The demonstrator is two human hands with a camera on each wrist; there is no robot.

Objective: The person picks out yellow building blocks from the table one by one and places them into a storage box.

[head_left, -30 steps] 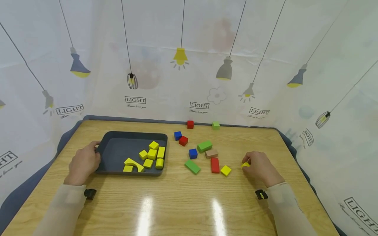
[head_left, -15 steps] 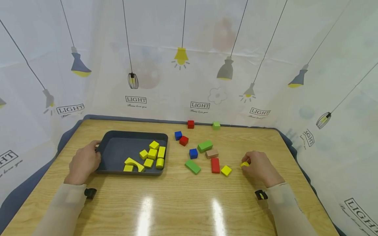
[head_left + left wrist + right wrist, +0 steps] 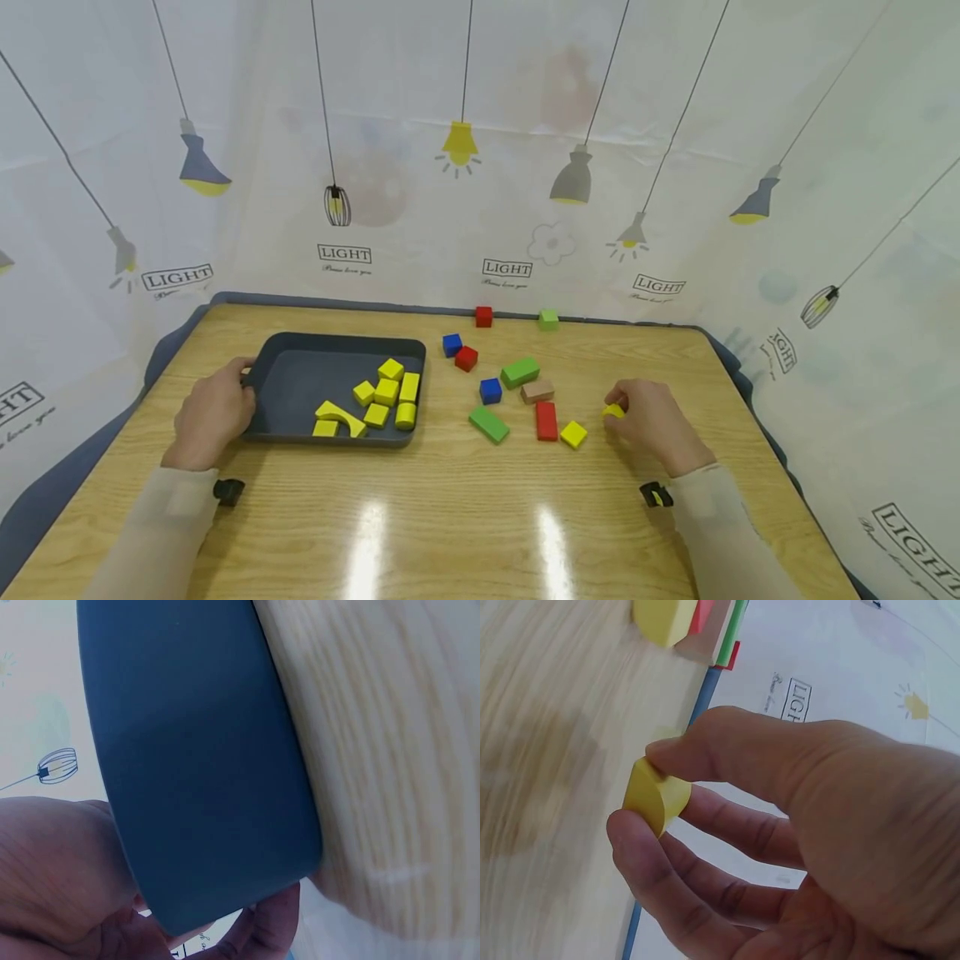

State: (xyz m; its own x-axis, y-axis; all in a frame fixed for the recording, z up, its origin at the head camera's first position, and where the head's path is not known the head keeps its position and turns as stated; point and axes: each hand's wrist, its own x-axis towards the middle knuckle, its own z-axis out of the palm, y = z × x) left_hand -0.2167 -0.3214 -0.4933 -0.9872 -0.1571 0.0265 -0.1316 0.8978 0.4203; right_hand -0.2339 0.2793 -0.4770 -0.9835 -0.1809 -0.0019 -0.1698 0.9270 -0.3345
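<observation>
My left hand [image 3: 213,414] grips the left end of a dark grey tray [image 3: 292,433], which lies on the table. In the left wrist view, curled fingers [image 3: 276,919] show beneath the tray's end. Several yellow blocks sit in the tray's right half, among them an arch block [image 3: 341,415] and a cylinder block [image 3: 405,416]. On the right side, my right hand [image 3: 652,423] pinches a yellow half-round block [image 3: 646,796] between thumb and fingertips, just over the table. A yellow block [image 3: 573,434] lies a little to the left of that hand.
Between tray and right hand are loose blocks: a red one [image 3: 546,421], two green ones [image 3: 489,425], a tan one [image 3: 537,392], and blue cubes [image 3: 491,391]. Another red cube [image 3: 483,317] and a light green block [image 3: 548,320] stand at the table's back edge, before a printed curtain [image 3: 420,275].
My right hand has moved slightly left with the half-round block, which has turned a little in its fingers. The left hand and tray stay where they were.
</observation>
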